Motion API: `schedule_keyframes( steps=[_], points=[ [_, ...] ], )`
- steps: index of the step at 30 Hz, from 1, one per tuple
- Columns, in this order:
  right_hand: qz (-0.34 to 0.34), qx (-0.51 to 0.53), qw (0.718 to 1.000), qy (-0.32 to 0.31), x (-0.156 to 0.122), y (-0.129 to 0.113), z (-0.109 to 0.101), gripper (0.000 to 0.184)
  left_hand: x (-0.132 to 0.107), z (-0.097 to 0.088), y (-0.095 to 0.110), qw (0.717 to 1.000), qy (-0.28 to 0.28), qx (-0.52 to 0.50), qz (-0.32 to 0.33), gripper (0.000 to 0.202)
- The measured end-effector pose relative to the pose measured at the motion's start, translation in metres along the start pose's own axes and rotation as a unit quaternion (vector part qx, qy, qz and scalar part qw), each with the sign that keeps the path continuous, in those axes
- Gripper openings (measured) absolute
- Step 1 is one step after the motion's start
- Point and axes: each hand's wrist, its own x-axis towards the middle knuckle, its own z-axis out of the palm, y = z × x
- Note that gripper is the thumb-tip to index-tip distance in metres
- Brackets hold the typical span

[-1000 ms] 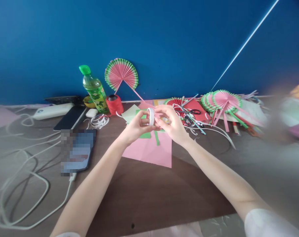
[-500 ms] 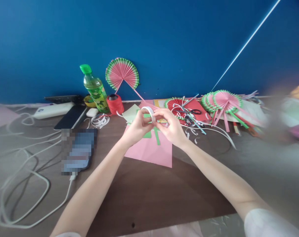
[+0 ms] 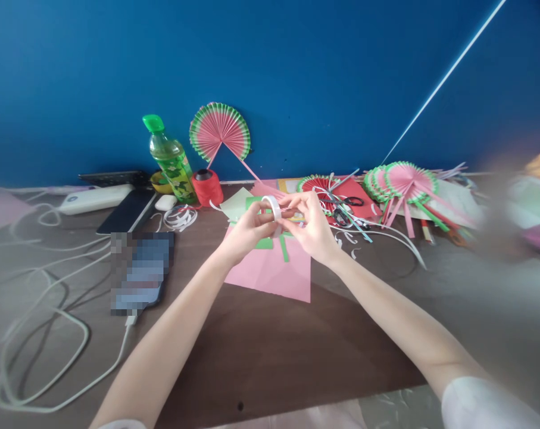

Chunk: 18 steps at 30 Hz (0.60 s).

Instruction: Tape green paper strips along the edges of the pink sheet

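Above the sheets of paper, my left hand (image 3: 248, 231) holds a white roll of tape (image 3: 273, 206), its fingers around the ring. My right hand (image 3: 311, 226) meets the roll from the other side, thumb and fingers pinched close at its edge; what lies between those fingertips is too small to make out. Below both hands lies a pink paper sheet (image 3: 278, 277) with a green strip (image 3: 283, 248) and other green paper on it, partly covered by the hands.
A pleated pink and green fan (image 3: 220, 132) leans on the blue wall. Left of it stand a green-capped bottle (image 3: 170, 164) and a red thread spool (image 3: 208, 188). More fans (image 3: 410, 179), scissors (image 3: 352, 202) and paper scraps lie right. A phone (image 3: 147, 271) and looping cables (image 3: 89, 333) occupy the left.
The roll of tape has turned a little and shifted slightly right between my hands. My right fingers have drawn back slightly from the ring and changed their bend.
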Motion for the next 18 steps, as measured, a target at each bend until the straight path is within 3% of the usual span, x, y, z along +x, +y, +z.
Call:
schedule_keyframes(
  steps=[5,9,18],
  points=[
    [0.003,-0.055,0.998,-0.005,0.001,0.001,-0.001,0.015,-0.001,0.001,0.001,1.000,0.002,-0.002,-0.004,0.037],
    [0.005,-0.033,0.999,0.000,0.002,0.001,-0.001,0.007,-0.001,0.004,0.001,1.000,0.023,0.010,-0.003,0.030],
    [0.019,-0.020,1.000,0.008,0.001,0.001,0.001,0.009,0.003,0.000,-0.013,0.990,0.058,0.117,0.061,0.010]
  ],
)
